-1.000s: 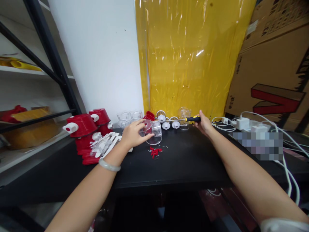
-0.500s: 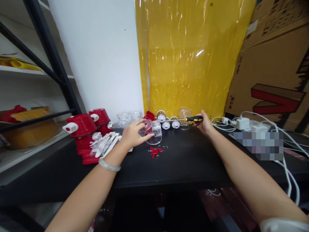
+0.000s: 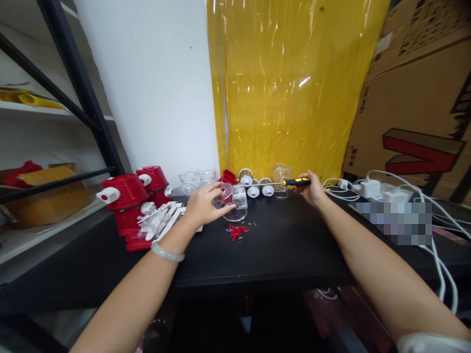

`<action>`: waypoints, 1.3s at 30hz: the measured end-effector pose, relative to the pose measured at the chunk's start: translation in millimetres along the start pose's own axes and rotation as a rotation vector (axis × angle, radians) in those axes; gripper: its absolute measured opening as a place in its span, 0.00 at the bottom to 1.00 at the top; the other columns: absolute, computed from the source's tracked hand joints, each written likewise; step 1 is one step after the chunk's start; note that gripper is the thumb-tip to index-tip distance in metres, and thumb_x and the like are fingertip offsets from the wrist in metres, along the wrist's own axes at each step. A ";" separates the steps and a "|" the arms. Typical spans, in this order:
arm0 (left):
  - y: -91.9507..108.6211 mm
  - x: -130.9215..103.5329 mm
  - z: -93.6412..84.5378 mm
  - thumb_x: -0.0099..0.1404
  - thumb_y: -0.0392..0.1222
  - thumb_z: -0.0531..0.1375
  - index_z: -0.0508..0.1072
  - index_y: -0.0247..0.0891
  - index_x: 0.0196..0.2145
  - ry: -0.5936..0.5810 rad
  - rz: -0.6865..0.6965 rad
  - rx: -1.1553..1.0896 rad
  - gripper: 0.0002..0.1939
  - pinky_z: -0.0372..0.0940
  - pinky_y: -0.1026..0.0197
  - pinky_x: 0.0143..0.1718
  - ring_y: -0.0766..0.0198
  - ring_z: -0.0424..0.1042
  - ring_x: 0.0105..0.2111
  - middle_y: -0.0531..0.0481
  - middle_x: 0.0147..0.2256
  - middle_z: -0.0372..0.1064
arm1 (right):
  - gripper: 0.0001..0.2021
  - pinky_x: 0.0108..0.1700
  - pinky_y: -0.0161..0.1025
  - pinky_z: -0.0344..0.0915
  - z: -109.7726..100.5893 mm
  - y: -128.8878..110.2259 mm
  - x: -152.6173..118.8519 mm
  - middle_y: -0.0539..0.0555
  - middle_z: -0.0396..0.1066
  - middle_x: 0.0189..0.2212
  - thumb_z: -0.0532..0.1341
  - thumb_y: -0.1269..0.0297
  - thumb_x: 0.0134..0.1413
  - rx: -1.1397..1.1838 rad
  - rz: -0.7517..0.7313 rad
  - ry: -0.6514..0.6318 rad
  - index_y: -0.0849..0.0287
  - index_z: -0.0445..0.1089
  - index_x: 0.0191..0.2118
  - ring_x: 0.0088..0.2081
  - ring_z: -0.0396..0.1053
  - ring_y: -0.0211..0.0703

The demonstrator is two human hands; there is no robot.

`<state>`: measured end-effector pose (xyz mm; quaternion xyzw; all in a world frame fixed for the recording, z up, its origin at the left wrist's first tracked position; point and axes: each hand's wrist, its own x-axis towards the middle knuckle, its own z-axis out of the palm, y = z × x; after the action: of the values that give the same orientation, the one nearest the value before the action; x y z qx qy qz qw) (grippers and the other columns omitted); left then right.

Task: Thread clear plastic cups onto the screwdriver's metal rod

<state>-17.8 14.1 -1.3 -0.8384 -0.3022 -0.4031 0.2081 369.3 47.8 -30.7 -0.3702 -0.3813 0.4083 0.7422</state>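
My left hand (image 3: 206,205) is closed around a clear plastic container (image 3: 241,197), thumb and fingers on its near side. In my right hand (image 3: 311,189) is a screwdriver with a black and yellow handle (image 3: 297,182). Its long metal shaft points left, and the tip meets the side of the clear container; exactly where it touches is too small to tell. Below the container, small red plastic parts (image 3: 237,232) and several tiny metal pins lie on the black table (image 3: 279,250). Behind it are several white-ended cylinders (image 3: 253,190) and a red cup-like part (image 3: 228,176).
Red housings with white knobs (image 3: 127,196) stand at the left beside a heap of white and clear parts (image 3: 162,219). More clear containers (image 3: 196,180) sit against the wall. White chargers and cables (image 3: 371,187) lie at the right, before a big cardboard box (image 3: 412,108).
Almost nothing differs. The screwdriver and my right hand have shifted very slightly; both hands keep their hold.
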 end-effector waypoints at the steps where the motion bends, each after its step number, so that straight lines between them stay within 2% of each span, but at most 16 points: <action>1: -0.2 -0.1 0.1 0.59 0.59 0.65 0.73 0.41 0.32 0.001 -0.001 0.000 0.18 0.71 0.44 0.50 0.49 0.74 0.50 0.41 0.53 0.73 | 0.21 0.18 0.37 0.63 -0.5 1.8 1.6 0.46 0.61 0.16 0.61 0.40 0.49 -0.060 -0.003 0.025 0.54 0.61 0.27 0.15 0.59 0.37; 3: -0.4 -0.2 0.3 0.59 0.59 0.65 0.73 0.41 0.31 -0.002 0.000 -0.001 0.18 0.71 0.44 0.50 0.49 0.74 0.50 0.41 0.53 0.73 | 0.23 0.17 0.37 0.62 -0.8 5.0 3.9 0.44 0.55 0.11 0.62 0.37 0.48 -0.175 -0.038 0.061 0.53 0.60 0.26 0.12 0.53 0.35; 5: -0.5 -0.4 0.6 0.59 0.59 0.65 0.73 0.41 0.31 -0.011 0.001 -0.001 0.18 0.71 0.44 0.50 0.49 0.74 0.51 0.41 0.53 0.73 | 0.21 0.17 0.36 0.62 -0.1 6.3 4.1 0.41 0.50 0.10 0.66 0.43 0.46 -0.225 -0.076 0.068 0.53 0.60 0.25 0.12 0.49 0.33; 8: -0.3 -0.5 0.8 0.59 0.59 0.65 0.73 0.40 0.31 -0.012 -0.001 0.003 0.19 0.71 0.44 0.50 0.48 0.74 0.51 0.40 0.53 0.73 | 0.14 0.19 0.34 0.63 2.4 3.7 1.0 0.42 0.58 0.15 0.68 0.56 0.42 -0.112 -0.068 0.070 0.53 0.61 0.26 0.15 0.53 0.33; 11: 0.4 -0.4 0.5 0.59 0.59 0.65 0.73 0.40 0.32 -0.009 -0.004 -0.005 0.19 0.71 0.44 0.50 0.48 0.74 0.51 0.40 0.53 0.73 | 0.12 0.22 0.35 0.66 4.2 -0.5 -2.8 0.43 0.65 0.22 0.66 0.61 0.38 0.083 -0.041 0.032 0.53 0.62 0.29 0.20 0.62 0.34; 13: 0.7 -0.2 0.3 0.59 0.59 0.65 0.73 0.41 0.32 -0.008 -0.006 -0.012 0.18 0.71 0.44 0.50 0.49 0.74 0.51 0.40 0.53 0.73 | 0.12 0.23 0.36 0.67 4.3 -2.0 -3.7 0.45 0.66 0.23 0.65 0.59 0.40 0.139 -0.025 -0.006 0.53 0.62 0.29 0.21 0.65 0.36; 15: 0.9 0.0 0.1 0.59 0.59 0.65 0.73 0.41 0.31 -0.004 -0.011 -0.015 0.18 0.71 0.44 0.50 0.49 0.74 0.51 0.41 0.53 0.73 | 0.14 0.22 0.37 0.67 3.7 -1.5 -2.9 0.46 0.65 0.21 0.64 0.51 0.45 0.100 0.006 -0.006 0.54 0.62 0.28 0.20 0.64 0.37; 18: 0.8 0.3 -0.2 0.59 0.58 0.66 0.72 0.40 0.30 0.001 -0.021 -0.007 0.17 0.71 0.45 0.49 0.49 0.74 0.50 0.41 0.53 0.73 | 0.22 0.18 0.38 0.64 2.7 1.8 -0.5 0.46 0.60 0.14 0.59 0.38 0.50 -0.067 0.027 0.030 0.54 0.62 0.26 0.14 0.58 0.37; 20: 0.5 0.4 -0.1 0.59 0.58 0.66 0.72 0.40 0.30 0.000 -0.022 -0.001 0.18 0.71 0.44 0.49 0.48 0.74 0.50 0.40 0.53 0.73 | 0.23 0.17 0.37 0.63 2.6 3.9 0.0 0.43 0.53 0.09 0.61 0.37 0.48 -0.170 -0.015 0.040 0.53 0.61 0.25 0.11 0.51 0.35; 22: 0.1 0.4 0.1 0.59 0.58 0.66 0.72 0.40 0.30 -0.001 -0.024 0.001 0.18 0.71 0.44 0.49 0.48 0.74 0.50 0.39 0.53 0.73 | 0.22 0.17 0.36 0.64 3.6 4.5 -0.6 0.41 0.49 0.08 0.66 0.41 0.46 -0.207 -0.057 0.031 0.53 0.61 0.25 0.11 0.48 0.33; 24: -0.5 0.0 0.8 0.58 0.59 0.66 0.73 0.39 0.30 -0.003 -0.023 -0.005 0.19 0.70 0.44 0.50 0.47 0.74 0.51 0.39 0.53 0.73 | 0.18 0.19 0.34 0.64 5.8 3.6 -1.9 0.40 0.53 0.10 0.68 0.49 0.46 -0.168 -0.061 0.037 0.53 0.61 0.26 0.12 0.50 0.32; 26: -1.1 -0.7 1.7 0.58 0.59 0.66 0.74 0.39 0.31 -0.008 -0.018 -0.016 0.19 0.70 0.44 0.51 0.47 0.73 0.52 0.39 0.53 0.73 | 0.13 0.20 0.33 0.65 8.6 1.7 -3.1 0.41 0.57 0.13 0.66 0.57 0.48 -0.106 -0.042 0.062 0.54 0.61 0.28 0.13 0.52 0.32; 29: -2.1 -1.8 3.6 0.58 0.59 0.66 0.75 0.39 0.33 -0.027 -0.012 -0.024 0.19 0.69 0.44 0.52 0.47 0.72 0.53 0.38 0.54 0.72 | 0.06 0.20 0.32 0.64 12.0 -0.7 -3.8 0.41 0.57 0.14 0.61 0.65 0.51 -0.072 -0.042 0.113 0.54 0.61 0.29 0.14 0.53 0.32; 33: -2.4 -2.3 5.0 0.58 0.60 0.66 0.75 0.39 0.33 -0.033 -0.006 -0.010 0.20 0.70 0.44 0.52 0.47 0.73 0.52 0.38 0.54 0.72 | 0.04 0.20 0.32 0.63 13.6 -1.2 -4.3 0.41 0.56 0.14 0.57 0.67 0.52 -0.071 -0.045 0.134 0.54 0.60 0.29 0.14 0.52 0.33; 39: -1.3 -1.5 3.6 0.58 0.60 0.66 0.75 0.39 0.33 -0.030 0.001 -0.012 0.20 0.70 0.44 0.51 0.47 0.73 0.52 0.38 0.54 0.72 | 0.05 0.21 0.32 0.62 12.7 1.4 -3.8 0.41 0.55 0.14 0.58 0.66 0.53 -0.071 -0.042 0.134 0.54 0.59 0.30 0.15 0.52 0.32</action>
<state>-17.5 16.7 -4.4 -0.8458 -0.3022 -0.3922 0.1986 356.3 48.0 -27.4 -0.4147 -0.3526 0.3530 0.7610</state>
